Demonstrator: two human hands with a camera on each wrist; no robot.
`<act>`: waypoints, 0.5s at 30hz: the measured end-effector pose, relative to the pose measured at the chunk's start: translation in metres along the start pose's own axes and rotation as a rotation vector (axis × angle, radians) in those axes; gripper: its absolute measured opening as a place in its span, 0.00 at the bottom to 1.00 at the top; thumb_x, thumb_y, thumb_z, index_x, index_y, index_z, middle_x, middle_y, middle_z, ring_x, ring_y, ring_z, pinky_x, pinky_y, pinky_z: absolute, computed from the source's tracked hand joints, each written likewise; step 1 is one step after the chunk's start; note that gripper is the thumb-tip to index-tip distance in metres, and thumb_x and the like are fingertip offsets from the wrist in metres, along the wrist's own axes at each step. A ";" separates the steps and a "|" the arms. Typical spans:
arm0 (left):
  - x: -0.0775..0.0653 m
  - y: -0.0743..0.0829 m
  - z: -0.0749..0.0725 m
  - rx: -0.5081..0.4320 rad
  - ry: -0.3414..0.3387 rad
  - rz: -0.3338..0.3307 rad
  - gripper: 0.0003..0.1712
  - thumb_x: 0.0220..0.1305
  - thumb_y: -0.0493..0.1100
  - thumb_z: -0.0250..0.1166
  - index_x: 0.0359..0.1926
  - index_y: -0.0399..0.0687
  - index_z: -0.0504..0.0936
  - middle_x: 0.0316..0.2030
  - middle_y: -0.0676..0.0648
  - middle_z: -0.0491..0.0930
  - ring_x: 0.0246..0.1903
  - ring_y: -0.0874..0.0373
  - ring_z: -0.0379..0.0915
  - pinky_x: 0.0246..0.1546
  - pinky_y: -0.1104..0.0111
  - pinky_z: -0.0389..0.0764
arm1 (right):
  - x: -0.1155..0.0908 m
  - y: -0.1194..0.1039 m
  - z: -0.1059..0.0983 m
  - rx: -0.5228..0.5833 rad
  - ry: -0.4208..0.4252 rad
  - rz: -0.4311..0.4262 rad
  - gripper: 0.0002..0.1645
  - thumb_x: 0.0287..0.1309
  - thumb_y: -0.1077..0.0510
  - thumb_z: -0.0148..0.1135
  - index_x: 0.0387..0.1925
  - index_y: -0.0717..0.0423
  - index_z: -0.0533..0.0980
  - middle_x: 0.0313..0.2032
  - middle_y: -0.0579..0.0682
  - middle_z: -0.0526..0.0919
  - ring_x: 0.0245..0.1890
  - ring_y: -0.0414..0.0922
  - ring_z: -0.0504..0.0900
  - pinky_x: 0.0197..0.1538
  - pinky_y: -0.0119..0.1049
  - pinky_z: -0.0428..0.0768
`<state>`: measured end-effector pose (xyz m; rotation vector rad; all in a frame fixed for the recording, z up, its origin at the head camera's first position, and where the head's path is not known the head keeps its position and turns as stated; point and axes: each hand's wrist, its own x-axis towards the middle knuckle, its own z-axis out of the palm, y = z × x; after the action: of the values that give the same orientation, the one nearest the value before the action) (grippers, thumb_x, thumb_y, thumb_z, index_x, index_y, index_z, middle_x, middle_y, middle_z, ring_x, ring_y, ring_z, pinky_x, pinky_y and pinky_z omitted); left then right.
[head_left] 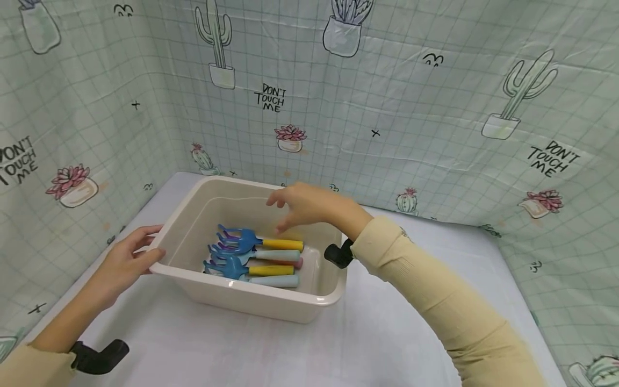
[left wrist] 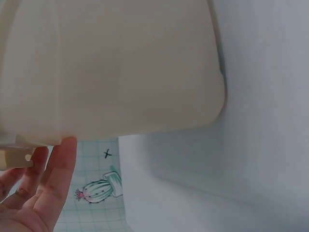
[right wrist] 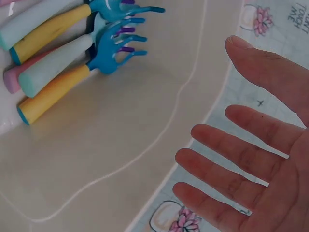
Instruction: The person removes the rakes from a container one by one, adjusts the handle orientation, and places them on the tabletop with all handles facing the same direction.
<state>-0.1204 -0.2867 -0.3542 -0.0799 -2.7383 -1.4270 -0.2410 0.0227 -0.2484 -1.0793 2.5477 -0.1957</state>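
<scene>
A cream plastic basin (head_left: 256, 303) stands on the white table. My left hand (head_left: 127, 263) grips its rim at the left end, thumb on the upper side; in the left wrist view the fingers (left wrist: 60, 169) reach under the lip. Several small hand rakes (head_left: 244, 240) lie together inside, with blue pronged heads to the left and yellow or pale blue handles to the right. Purple prongs and a pink handle (right wrist: 12, 79) are partly hidden beneath them. Above the basin's far side hovers my right hand (head_left: 309, 203), fingers spread and holding nothing.
Behind and beside the table hangs a green checked cloth (head_left: 387, 97) printed with cacti and lettering. White table surface (head_left: 401, 333) extends in front of the basin and to its right. Each wrist carries a black mount (head_left: 99, 357).
</scene>
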 end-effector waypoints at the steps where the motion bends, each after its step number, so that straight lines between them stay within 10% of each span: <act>1: 0.000 0.000 0.000 -0.001 0.003 0.001 0.28 0.67 0.39 0.53 0.64 0.34 0.59 0.53 0.28 0.69 0.35 0.80 0.69 0.28 0.73 0.79 | 0.004 0.000 0.001 0.000 -0.007 0.002 0.34 0.52 0.46 0.66 0.60 0.51 0.69 0.55 0.52 0.77 0.55 0.48 0.73 0.57 0.41 0.73; 15: -0.003 0.003 0.003 0.026 0.013 -0.034 0.29 0.67 0.43 0.53 0.66 0.38 0.59 0.56 0.30 0.68 0.41 0.64 0.76 0.31 0.74 0.79 | 0.058 -0.008 0.028 0.018 -0.160 -0.023 0.31 0.52 0.50 0.67 0.58 0.52 0.72 0.52 0.52 0.77 0.51 0.46 0.74 0.53 0.36 0.76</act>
<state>-0.1177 -0.2824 -0.3542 -0.0228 -2.7602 -1.3954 -0.2627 -0.0242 -0.2880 -1.0730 2.3890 -0.1320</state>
